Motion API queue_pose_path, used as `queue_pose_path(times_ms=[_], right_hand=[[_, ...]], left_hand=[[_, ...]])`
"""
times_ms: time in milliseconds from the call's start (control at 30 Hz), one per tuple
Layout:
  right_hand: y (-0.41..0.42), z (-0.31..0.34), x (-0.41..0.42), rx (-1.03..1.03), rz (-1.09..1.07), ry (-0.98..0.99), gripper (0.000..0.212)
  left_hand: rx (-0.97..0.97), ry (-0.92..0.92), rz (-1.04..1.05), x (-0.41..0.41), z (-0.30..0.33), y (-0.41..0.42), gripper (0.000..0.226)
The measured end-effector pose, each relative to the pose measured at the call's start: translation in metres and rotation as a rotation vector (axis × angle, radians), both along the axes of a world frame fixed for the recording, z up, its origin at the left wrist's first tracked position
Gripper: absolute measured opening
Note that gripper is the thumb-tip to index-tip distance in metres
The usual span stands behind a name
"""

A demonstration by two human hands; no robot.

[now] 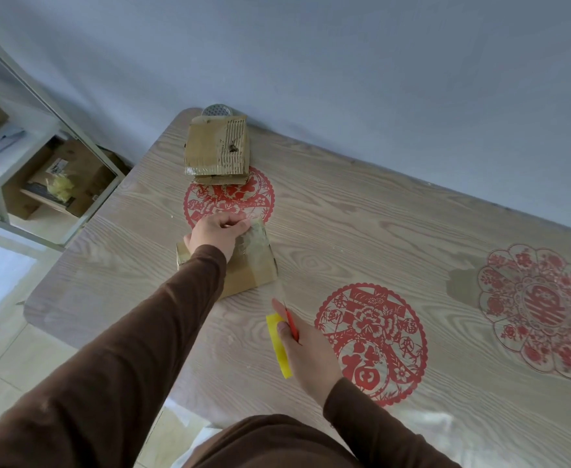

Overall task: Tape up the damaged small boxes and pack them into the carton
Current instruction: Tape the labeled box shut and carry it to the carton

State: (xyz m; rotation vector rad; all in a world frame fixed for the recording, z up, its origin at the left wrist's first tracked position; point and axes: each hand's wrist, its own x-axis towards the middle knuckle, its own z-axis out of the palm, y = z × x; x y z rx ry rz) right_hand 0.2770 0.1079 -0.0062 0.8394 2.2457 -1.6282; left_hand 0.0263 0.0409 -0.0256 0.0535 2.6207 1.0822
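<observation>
Mid-frame on the worktop (344, 231): left hand (218, 233) gripping a taped small box (247, 265); right hand (306, 346) clutching a yellow-and-red tape dispenser (279, 346). Second damaged box (216, 146) upper centre.

Pale wood-grain worktop (361, 231) with three red paper-cut decals (371, 342) on it, one taped small box (243, 268) near the front and a beat-up cardboard box (216, 146) at the far edge.

Single head-worn view, angled steeply down, close over table (378, 231)
</observation>
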Motion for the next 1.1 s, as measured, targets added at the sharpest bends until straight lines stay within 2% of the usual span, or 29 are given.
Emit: queue_pose_path(times_ms=[133,233,300,400,500,567,633,733,833,900,1000,1100], right_hand=[[0.001,-0.001,0.004,0.038,0.026,-0.018,0.045],[0.003,-0.005,0.007,-0.006,0.004,-0.036,0.044],[0.002,-0.008,0.008,-0.013,-0.012,-0.031,0.044],[0.001,-0.011,0.007,-0.018,-0.012,-0.029,0.044],[0.001,-0.014,0.007,-0.054,-0.027,-0.032,0.044],[0.001,-0.017,0.008,-0.063,-0.031,-0.033,0.044],[0.001,-0.019,0.008,-0.071,-0.035,-0.032,0.044],[0.003,-0.021,0.006,-0.083,-0.032,-0.031,0.045],[0.004,-0.028,0.003,-0.045,-0.012,-0.051,0.045],[0.004,-0.031,0.002,-0.029,0.004,-0.053,0.045],[0.006,-0.029,0.001,-0.006,0.022,-0.041,0.045],[0.006,-0.031,0.001,-0.017,0.005,-0.037,0.045]], left_hand=[[-0.068,0.105,-0.035,0.01,-0.002,0.001,0.02],[0.005,0.098,-0.012,0.012,-0.004,-0.001,0.051],[-0.023,0.122,-0.066,0.012,-0.006,-0.001,0.057],[-0.056,0.203,-0.16,0.011,-0.011,-0.003,0.043],[-0.034,0.388,-0.243,0.015,-0.019,-0.005,0.022],[-0.063,0.424,-0.31,0.017,-0.023,-0.005,0.019],[-0.112,0.404,-0.388,0.018,-0.022,-0.004,0.029],[-0.201,0.335,-0.468,0.012,-0.013,-0.007,0.031],[-0.42,0.234,-0.553,0.004,-0.003,-0.011,0.039],[-0.495,0.134,-0.59,-0.003,0.004,-0.009,0.044],[-0.44,0.053,-0.65,-0.013,0.006,-0.014,0.045],[-0.301,0.078,-0.64,-0.023,-0.004,-0.025,0.038]])
